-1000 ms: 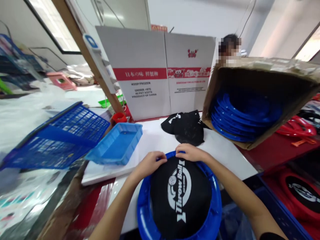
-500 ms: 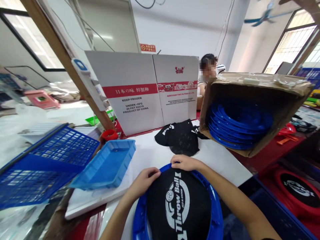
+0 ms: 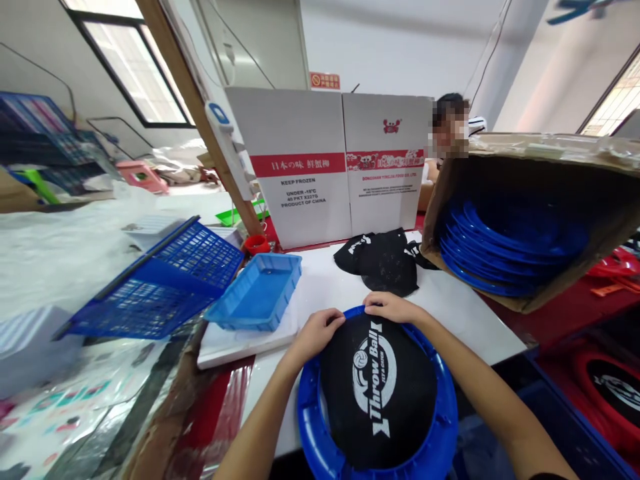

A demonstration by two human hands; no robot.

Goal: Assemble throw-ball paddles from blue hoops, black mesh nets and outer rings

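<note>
A blue plastic ring (image 3: 311, 407) lies in front of me at the near edge of the white work surface. Inside it sits a black fabric disc (image 3: 407, 387) printed "Throw Ball" in white. My left hand (image 3: 320, 333) is closed at the ring's far left edge, thumb and fingers pinching where fabric meets rim. Just to its right, my right hand (image 3: 393, 308) has its fingers curled over the far rim and the cloth edge. The fingertips are partly hidden. More black fabric discs (image 3: 387, 267) lie in a loose pile beyond the ring.
A tilted cardboard box (image 3: 530, 300) at the right holds several blue rings (image 3: 490, 267). At the left are a light blue tray (image 3: 257, 293) and a blue basket (image 3: 165, 287). White cartons (image 3: 310, 220) stand behind; a person (image 3: 450, 127) sits beyond. Red rings (image 3: 590, 393) are at lower right.
My view has turned left, so the scene sits further right and more of the blue ring's near side shows. Both hands stay at the far rim.
</note>
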